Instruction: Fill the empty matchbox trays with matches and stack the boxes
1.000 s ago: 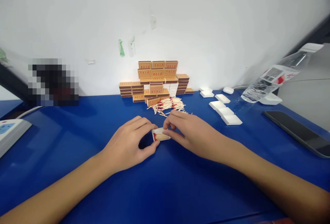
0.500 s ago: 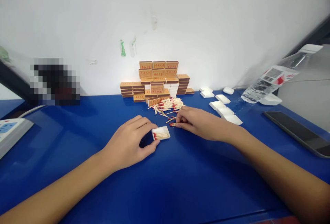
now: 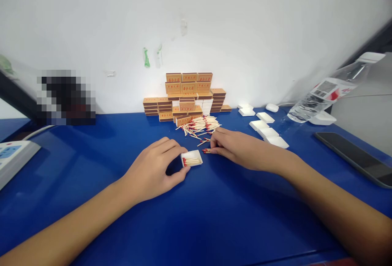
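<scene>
My left hand (image 3: 156, 170) grips the left end of a small white matchbox tray (image 3: 196, 154) between thumb and fingers. Several red-tipped matches (image 3: 192, 161) lie side by side in the tray. Just to the right, my right hand (image 3: 228, 145) pinches a few matches (image 3: 206, 151), their red heads pointing left toward the tray; the fingers hide the other ends. Beyond both hands spreads a loose pile of matches (image 3: 202, 125) on the blue table (image 3: 183, 225).
Orange and brown matchboxes (image 3: 188, 88) are stacked against the white wall. White trays (image 3: 268, 132) lie right of the pile. Farther right are a leaning water bottle (image 3: 324, 90) and a phone (image 3: 352, 156). A grey-white device (image 3: 18, 158) sits at the left edge.
My right hand has shifted very slightly down with the matches in its pinch. My left hand and the tray have stayed in place.
</scene>
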Available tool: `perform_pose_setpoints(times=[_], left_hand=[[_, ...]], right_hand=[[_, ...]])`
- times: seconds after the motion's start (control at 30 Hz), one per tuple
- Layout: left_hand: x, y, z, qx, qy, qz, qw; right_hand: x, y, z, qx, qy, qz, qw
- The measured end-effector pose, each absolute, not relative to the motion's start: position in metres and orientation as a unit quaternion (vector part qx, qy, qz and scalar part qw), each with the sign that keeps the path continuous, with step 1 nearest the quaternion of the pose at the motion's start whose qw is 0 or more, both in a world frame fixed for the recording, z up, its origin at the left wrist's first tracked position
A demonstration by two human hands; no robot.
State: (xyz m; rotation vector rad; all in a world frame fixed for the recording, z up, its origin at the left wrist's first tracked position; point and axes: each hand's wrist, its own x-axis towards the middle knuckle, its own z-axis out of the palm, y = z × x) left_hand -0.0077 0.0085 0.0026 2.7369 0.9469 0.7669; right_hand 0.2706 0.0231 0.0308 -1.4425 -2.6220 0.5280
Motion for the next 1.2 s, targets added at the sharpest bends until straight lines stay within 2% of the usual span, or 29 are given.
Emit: perform_pose_setpoints(times=[0.4, 0.6, 0.87, 1.2], left_hand=[[-0.007, 0.009, 0.002, 0.913, 0.311, 0.257, 0.069], [-0.006, 0.009, 0.002, 0.913, 0.311, 0.257, 0.067], [-0.006, 0.009, 0.001, 0.912, 0.309, 0.259, 0.071], [-0.002, 0.003, 0.001, 0.913, 0.291, 0.273, 0.079]], right_hand=[[0.268, 0.025, 0.03, -0.468, -0.863, 0.185, 0.038], [0.268, 0.023, 0.018, -0.454, -0.884, 0.11, 0.032], [0.262, 0.011, 0.027, -0.422, -0.895, 0.117, 0.083], [0.224, -0.007, 0.02, -0.384, -0.918, -0.096, 0.03]])
